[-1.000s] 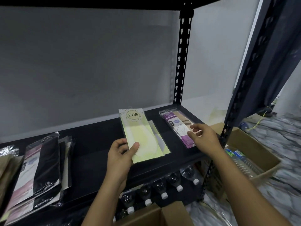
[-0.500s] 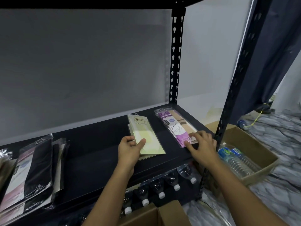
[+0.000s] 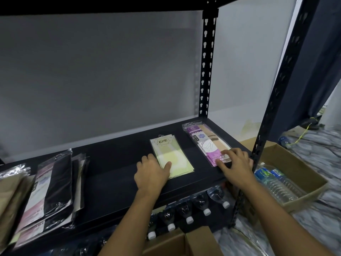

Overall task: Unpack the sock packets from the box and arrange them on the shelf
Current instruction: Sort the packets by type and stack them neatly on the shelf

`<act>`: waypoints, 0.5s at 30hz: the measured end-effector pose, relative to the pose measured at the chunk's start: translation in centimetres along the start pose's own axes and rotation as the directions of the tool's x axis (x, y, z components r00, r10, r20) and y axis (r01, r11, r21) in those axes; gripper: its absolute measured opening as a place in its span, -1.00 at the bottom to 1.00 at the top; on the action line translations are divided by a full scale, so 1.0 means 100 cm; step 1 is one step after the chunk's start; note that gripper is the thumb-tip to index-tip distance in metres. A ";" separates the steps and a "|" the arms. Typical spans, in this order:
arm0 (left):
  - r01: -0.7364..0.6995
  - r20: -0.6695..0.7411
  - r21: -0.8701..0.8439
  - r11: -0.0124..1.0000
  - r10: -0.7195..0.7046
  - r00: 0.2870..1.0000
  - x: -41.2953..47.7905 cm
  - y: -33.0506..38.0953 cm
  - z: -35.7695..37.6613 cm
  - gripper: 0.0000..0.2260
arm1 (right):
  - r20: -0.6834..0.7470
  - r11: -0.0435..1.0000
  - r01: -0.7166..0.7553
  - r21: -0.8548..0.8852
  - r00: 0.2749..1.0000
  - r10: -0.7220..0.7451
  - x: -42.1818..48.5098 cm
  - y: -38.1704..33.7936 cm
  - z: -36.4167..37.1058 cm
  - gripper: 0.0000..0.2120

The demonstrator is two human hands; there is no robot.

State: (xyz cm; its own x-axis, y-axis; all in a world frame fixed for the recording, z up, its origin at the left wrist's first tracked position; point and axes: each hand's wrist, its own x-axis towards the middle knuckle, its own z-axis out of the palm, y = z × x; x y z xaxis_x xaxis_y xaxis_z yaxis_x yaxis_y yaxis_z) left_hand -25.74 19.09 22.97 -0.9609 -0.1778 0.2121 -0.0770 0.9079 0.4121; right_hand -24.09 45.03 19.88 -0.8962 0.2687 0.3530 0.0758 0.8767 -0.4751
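Observation:
A pale yellow sock packet (image 3: 174, 154) with an "ENE" label lies flat on the black shelf (image 3: 114, 169), stacked on others. My left hand (image 3: 151, 172) rests at its near left corner, thumb pressing on top of the packet. To the right lies a purple and beige sock packet (image 3: 206, 143) in clear wrap. My right hand (image 3: 236, 165) has its spread fingers resting on that packet's near end. A brown cardboard box (image 3: 177, 244) shows at the bottom edge, below the shelf.
A pile of black and pink sock packets (image 3: 49, 187) and beige ones (image 3: 9, 196) lies at the shelf's left end. Water bottles (image 3: 190, 209) line the lower shelf. An open box with bottles (image 3: 287, 182) stands on the floor at right. Black uprights (image 3: 207, 67) frame the shelf.
The yellow packet went from held above the shelf to lying flat on the stack. My right hand slid to the near end of the purple packet. The view moved closer.

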 end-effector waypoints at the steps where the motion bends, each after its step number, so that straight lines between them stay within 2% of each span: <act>1: -0.002 0.000 -0.002 1.000 0.002 1.000 0.000 0.000 0.000 -0.47 | 0.006 1.000 -0.005 0.003 1.000 0.005 0.000 -0.001 -0.001 -0.61; 6: -0.013 0.021 -0.029 1.000 0.013 1.000 0.000 -0.005 -0.002 -0.51 | 0.034 1.000 -0.023 -0.006 0.999 0.024 0.000 -0.004 -0.004 -0.61; 11: -0.055 0.019 -0.283 0.957 0.062 0.998 -0.006 -0.017 -0.017 -0.57 | 0.005 0.998 -0.045 0.053 0.999 0.045 0.001 -0.011 -0.008 -0.61; 15: -0.146 -0.101 -0.425 0.893 0.114 0.988 -0.024 -0.045 -0.046 -0.63 | -0.058 0.996 0.001 0.088 0.998 0.004 -0.001 -0.031 -0.016 -0.61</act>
State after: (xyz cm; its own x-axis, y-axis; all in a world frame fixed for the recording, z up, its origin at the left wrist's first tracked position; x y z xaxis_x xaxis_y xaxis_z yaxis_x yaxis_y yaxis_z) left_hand -21.91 13.72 24.69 -0.9317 -0.1108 0.3459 0.1848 0.6754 0.7140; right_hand -23.55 42.90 22.59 -0.8691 0.2950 0.3970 0.0362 0.8385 -0.5437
